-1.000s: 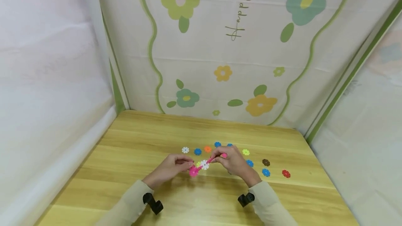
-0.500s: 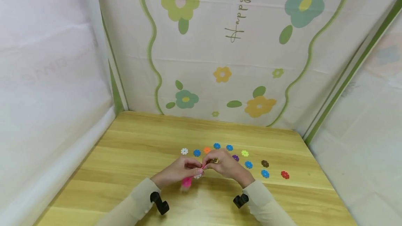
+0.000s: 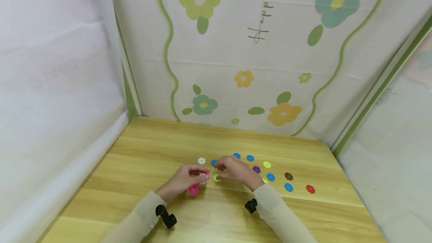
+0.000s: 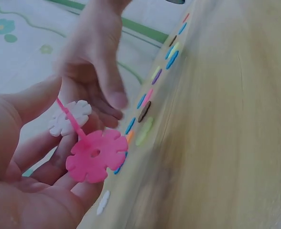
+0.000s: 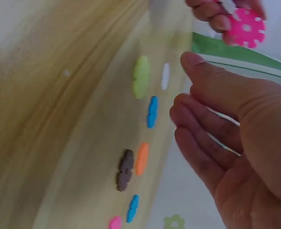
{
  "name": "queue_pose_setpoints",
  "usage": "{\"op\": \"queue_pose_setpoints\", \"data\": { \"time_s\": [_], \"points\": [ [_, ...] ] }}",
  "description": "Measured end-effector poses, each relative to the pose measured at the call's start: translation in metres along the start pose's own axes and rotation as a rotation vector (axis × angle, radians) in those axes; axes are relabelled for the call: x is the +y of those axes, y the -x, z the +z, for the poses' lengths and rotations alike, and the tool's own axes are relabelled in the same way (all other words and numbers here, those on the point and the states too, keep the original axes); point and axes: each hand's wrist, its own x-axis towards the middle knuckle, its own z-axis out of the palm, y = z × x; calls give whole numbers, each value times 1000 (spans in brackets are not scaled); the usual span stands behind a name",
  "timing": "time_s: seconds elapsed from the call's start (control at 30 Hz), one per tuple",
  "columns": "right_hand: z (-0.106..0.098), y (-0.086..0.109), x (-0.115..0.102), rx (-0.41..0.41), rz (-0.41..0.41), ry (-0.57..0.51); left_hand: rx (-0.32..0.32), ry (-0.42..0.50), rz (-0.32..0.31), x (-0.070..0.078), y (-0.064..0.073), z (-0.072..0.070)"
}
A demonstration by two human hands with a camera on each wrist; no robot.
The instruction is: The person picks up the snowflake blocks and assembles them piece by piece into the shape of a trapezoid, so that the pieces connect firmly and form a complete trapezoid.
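My left hand (image 3: 182,182) pinches a small joined piece of plastic snowflake discs. It includes a notched pink disc (image 4: 97,157), a pink disc seen edge-on, and a white disc (image 4: 71,118) partly behind it. Just to the right hovers my right hand (image 3: 236,171), fingers loosely bent and thumb apart, with nothing between them in the right wrist view. A yellow-green snowflake disc (image 3: 216,177) lies flat on the table by the right thumb. Beyond that hand, in the right wrist view, lie an orange disc (image 5: 142,158) and a brown disc (image 5: 125,170).
Loose snowflake discs are scattered over the wooden table (image 3: 152,138): a white one (image 3: 201,161), a purple one (image 3: 256,169), a red one (image 3: 310,189) and several blue ones. Behind stands a flower-printed cloth wall (image 3: 216,48), with pale cloth at both sides.
The hands came together over the pink piece, then parted. My right hand let go of it and is over the loose discs; my left hand has drawn the joined piece left.
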Motion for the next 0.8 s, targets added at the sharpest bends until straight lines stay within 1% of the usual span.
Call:
{"op": "queue_pose_setpoints", "data": {
  "time_s": [0.1,0.2,0.27,0.4,0.47,0.53,0.63,0.7,0.8],
  "points": [
    [6,-1,3,-30,55,70,10,19,-1,2,-1,2],
    [12,-1,7,-41,84,103,13,15,16,5,-3,5],
    [15,-1,10,-38,91,91,18,5,35,7,-4,7],
    [14,2,14,-15,115,-29,40,-23,77,10,-8,10],
    [9,6,15,15,135,-83,54,-41,92,11,-10,12],
    [2,10,15,61,134,-128,65,-49,99,12,-11,14],
    [-10,16,14,149,110,-165,77,-58,109,12,-13,16],
    [-17,20,13,203,81,-188,80,-62,119,13,-14,18],
    [-26,25,10,273,48,-195,80,-72,131,14,-16,20]
  ]
}}
